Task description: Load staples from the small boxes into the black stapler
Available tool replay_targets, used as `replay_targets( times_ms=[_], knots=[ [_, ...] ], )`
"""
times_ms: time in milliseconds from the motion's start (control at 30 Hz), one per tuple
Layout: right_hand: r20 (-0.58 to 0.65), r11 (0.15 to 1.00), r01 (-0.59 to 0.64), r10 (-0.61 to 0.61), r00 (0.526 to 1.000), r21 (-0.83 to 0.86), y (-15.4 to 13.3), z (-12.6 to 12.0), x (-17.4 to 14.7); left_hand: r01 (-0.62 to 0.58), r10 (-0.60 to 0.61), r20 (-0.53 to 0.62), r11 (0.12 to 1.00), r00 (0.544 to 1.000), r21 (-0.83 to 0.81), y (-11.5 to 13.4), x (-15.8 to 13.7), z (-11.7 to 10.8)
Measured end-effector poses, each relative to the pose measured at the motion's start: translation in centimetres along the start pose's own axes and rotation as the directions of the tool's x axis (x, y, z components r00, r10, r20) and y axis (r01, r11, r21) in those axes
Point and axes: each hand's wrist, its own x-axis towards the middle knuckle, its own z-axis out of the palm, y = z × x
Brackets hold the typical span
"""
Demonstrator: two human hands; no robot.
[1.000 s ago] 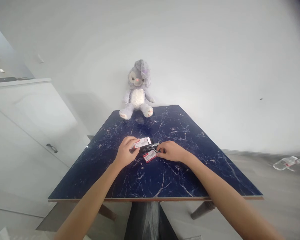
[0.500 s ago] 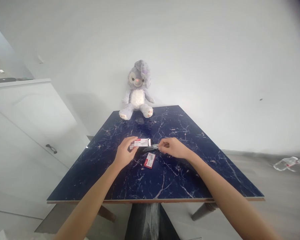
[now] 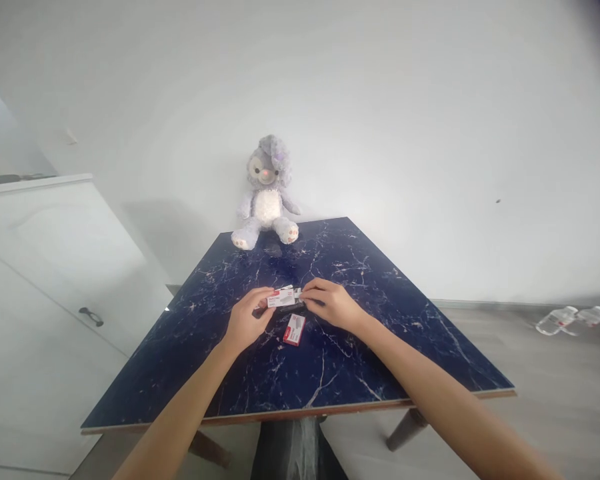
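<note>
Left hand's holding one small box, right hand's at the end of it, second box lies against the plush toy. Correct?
Not the last bit: the head view shows the second box lying on the table nearer the person than the held box, well apart from the plush toy. Left hand and right hand are as you say.

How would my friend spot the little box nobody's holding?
Find the blue marbled table. A red-and-white box lies there, nearer the front edge than the similar box in the left hand. Unlike that one, nobody holds it.
</note>
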Motion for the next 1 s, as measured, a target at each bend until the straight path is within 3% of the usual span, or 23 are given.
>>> replay_targets(
  times_ms=[133,233,467,567,700,867,1000],
  knots=[
    [0.044,0.998,0.023,-0.021,0.999,-0.059,0.5,-0.6,0.0,-0.002,0.002,0.003,1.000,1.000,-0.003,0.0,0.0,0.0],
    [0.017,1.000,-0.001,0.001,1.000,-0.014,0.1,-0.4,0.1,0.005,-0.005,0.024,1.000,1.000,-0.026,0.3,0.0,0.1],
    [-0.071,0.951,-0.202,0.224,0.972,0.236,-0.8,0.8,0.2,-0.009,0.009,-0.005,1.000,1.000,0.014,0.5,0.0,0.1],
    [-0.058,0.827,-0.347,0.412,0.909,0.443,-0.4,1.3,0.3,0.003,0.001,-0.053,0.998,0.999,0.065,0.3,0.0,0.0],
    [0.109,0.584,-0.472,0.547,0.830,0.661,-0.1,2.0,0.5,-0.029,0.031,-0.031,0.998,0.999,0.055,0.4,-0.1,-0.1],
    [0.164,0.382,-0.506,0.650,0.742,0.774,-0.8,2.6,1.0,-0.095,0.099,-0.055,0.993,0.994,0.074,0.8,-0.5,0.3],
    [0.173,0.283,-0.485,0.693,0.700,0.828,-1.2,2.7,1.1,-0.119,0.121,-0.051,0.992,0.991,0.046,0.6,-0.9,1.0]
  ],
)
